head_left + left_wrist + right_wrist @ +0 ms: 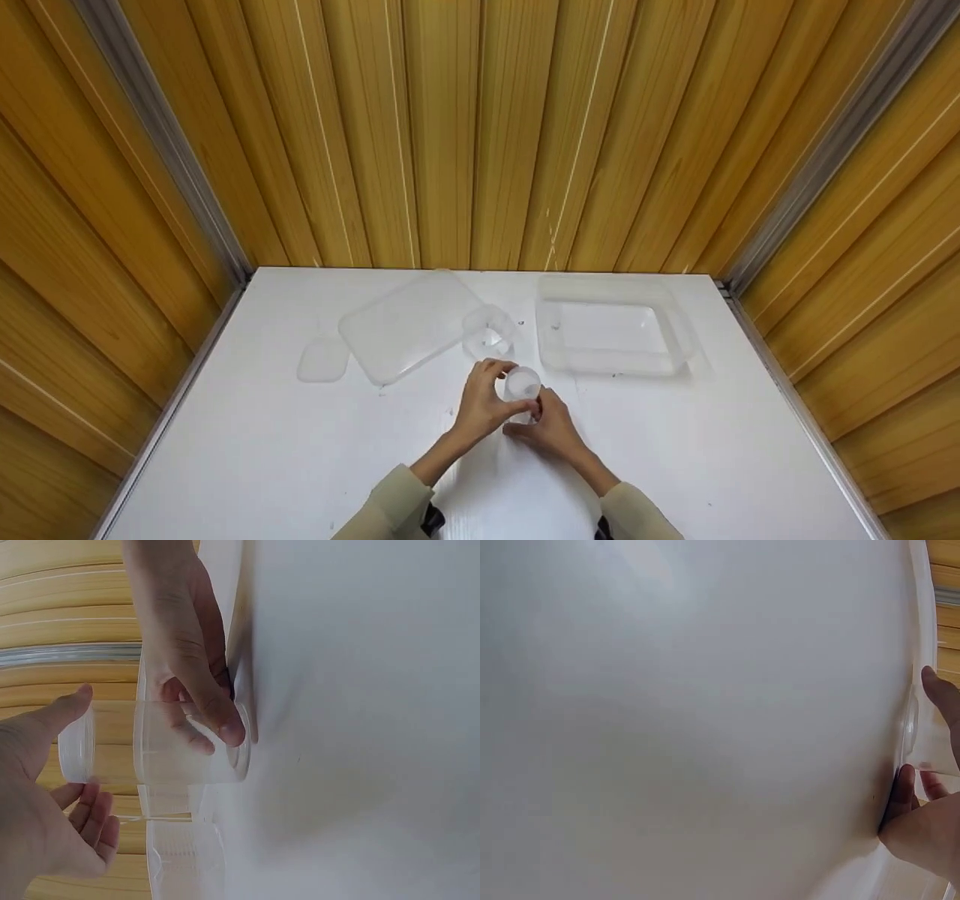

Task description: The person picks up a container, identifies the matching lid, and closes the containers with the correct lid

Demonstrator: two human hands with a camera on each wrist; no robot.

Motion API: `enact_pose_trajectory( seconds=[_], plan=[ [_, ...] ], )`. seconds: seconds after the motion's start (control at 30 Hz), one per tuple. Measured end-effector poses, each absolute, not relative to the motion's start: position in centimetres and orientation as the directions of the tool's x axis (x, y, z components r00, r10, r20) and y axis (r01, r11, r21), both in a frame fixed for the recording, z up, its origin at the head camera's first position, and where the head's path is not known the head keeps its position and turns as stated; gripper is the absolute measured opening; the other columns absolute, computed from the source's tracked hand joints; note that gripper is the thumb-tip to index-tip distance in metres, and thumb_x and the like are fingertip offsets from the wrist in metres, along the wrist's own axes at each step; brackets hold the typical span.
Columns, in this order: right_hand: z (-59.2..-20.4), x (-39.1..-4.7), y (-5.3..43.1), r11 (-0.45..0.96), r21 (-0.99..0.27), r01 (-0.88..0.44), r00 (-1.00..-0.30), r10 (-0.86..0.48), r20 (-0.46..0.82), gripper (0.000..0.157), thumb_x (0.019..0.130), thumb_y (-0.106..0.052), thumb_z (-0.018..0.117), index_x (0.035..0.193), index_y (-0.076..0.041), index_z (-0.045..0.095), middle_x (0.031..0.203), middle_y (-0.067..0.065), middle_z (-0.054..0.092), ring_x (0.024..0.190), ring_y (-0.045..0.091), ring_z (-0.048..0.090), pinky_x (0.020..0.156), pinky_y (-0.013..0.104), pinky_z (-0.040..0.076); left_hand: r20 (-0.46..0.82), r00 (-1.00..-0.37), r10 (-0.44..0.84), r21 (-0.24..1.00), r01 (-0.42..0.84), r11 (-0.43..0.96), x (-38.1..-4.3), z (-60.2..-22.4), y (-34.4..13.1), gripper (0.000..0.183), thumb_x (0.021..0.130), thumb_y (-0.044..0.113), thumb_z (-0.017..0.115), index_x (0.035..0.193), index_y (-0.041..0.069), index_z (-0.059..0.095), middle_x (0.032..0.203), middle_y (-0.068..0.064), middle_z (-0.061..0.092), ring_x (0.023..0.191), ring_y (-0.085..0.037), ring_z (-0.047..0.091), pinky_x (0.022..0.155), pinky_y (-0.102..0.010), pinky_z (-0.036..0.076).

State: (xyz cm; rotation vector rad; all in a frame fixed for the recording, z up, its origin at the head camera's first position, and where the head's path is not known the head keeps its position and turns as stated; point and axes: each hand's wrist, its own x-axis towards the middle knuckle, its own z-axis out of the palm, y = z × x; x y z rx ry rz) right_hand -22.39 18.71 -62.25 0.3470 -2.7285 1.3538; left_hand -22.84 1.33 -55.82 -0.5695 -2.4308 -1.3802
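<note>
Both hands hold a clear plastic cylindrical container [522,382] upright just over the white table. My left hand [484,403] grips its upper end, thumb on one side and fingers on the other. In the left wrist view the left hand [49,802] spans a cloudy, lid-like band at that end. Lower down, my right hand [553,429] grips the container's body close to the base. The thumb of the right hand [191,652] lies along the clear wall near the bottom. In the right wrist view, the right hand [930,825] shows only at the right edge, around the base.
Behind the hands stands a clear round container [478,346]. A large flat translucent lid [397,330] lies left of it, with a small rounded-square lid [322,361] farther left. A big clear rectangular tub [615,363] sits at back right. Wood-patterned walls [480,135] enclose the table [300,465].
</note>
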Motion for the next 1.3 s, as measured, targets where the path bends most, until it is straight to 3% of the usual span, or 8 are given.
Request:
enact_pose_trajectory(
  seconds=[0.2, 0.53, 0.77, 1.0, 1.13, 1.3],
  plan=[
    [-62.2, -22.6, 19.0, 0.565, -0.797, -0.212, -0.976, -0.158, 0.148, 0.062, 0.067, -0.025, 0.097, 0.109, -0.003, 0.057, 0.088, 0.001, 0.049, 0.074, 0.008, 0.043, 0.065, 0.021, 0.037, 0.439, -0.872, 0.214, 0.758, 0.488, 0.433, -23.0, -55.9, 1.3, 0.056, 0.067, 0.029, 0.095, 0.112, 0.004, 0.071, 0.107, -0.007, 0.068, 0.100, -0.023, 0.059, 0.088, -0.032, 0.049],
    [-62.3, -22.2, 19.8, 0.463, -0.849, -0.253, -0.952, -0.278, 0.132, 0.064, 0.070, -0.018, 0.095, 0.120, 0.000, 0.059, 0.087, 0.008, 0.059, 0.076, 0.008, 0.050, 0.066, 0.017, 0.041, 0.410, -0.849, 0.333, 0.725, 0.525, 0.446, -23.2, -55.4, 0.4, 0.052, 0.068, 0.028, 0.095, 0.107, 0.003, 0.071, 0.109, -0.008, 0.071, 0.103, -0.024, 0.059, 0.089, -0.034, 0.050],
    [-61.7, -22.7, 20.1, 0.428, -0.865, -0.261, -0.940, -0.316, 0.127, 0.065, 0.073, -0.017, 0.093, 0.126, 0.001, 0.059, 0.095, 0.010, 0.064, 0.080, 0.011, 0.053, 0.069, 0.017, 0.043, 0.343, -0.834, 0.432, 0.771, 0.512, 0.378, -25.0, -55.1, -0.2, 0.054, 0.067, 0.028, 0.096, 0.112, 0.005, 0.076, 0.115, -0.007, 0.074, 0.106, -0.023, 0.063, 0.083, -0.023, 0.045],
    [-61.9, -22.5, 20.7, 0.487, -0.821, -0.299, -0.923, -0.368, 0.118, 0.062, 0.074, -0.019, 0.092, 0.124, 0.001, 0.061, 0.097, 0.000, 0.059, 0.079, 0.006, 0.052, 0.069, 0.017, 0.043, 0.295, -0.843, 0.449, 0.823, 0.463, 0.329, -25.0, -55.6, -0.1, 0.052, 0.068, 0.028, 0.096, 0.113, 0.008, 0.078, 0.115, -0.006, 0.075, 0.109, -0.025, 0.064, 0.089, -0.046, 0.052],
    [-61.5, -22.3, 20.7, 0.457, -0.837, -0.301, -0.916, -0.381, 0.122, 0.064, 0.075, -0.016, 0.092, 0.127, 0.002, 0.061, 0.104, 0.006, 0.065, 0.083, 0.005, 0.057, 0.071, 0.019, 0.049, 0.303, -0.849, 0.433, 0.821, 0.463, 0.335, -24.7, -55.7, -0.1, 0.052, 0.068, 0.030, 0.096, 0.112, 0.009, 0.078, 0.114, -0.005, 0.075, 0.110, -0.024, 0.064, 0.090, -0.038, 0.052],
    [-61.1, -22.2, 20.8, 0.442, -0.854, -0.275, -0.920, -0.378, 0.100, 0.069, 0.073, -0.015, 0.092, 0.131, 0.003, 0.060, 0.118, 0.013, 0.069, 0.098, 0.009, 0.065, 0.085, 0.026, 0.056, 0.312, -0.840, 0.444, 0.811, 0.479, 0.336, -24.6, -55.8, 0.0, 0.052, 0.069, 0.032, 0.096, 0.112, 0.010, 0.077, 0.113, -0.003, 0.075, 0.109, -0.021, 0.064, 0.089, -0.031, 0.049]
  ],
)
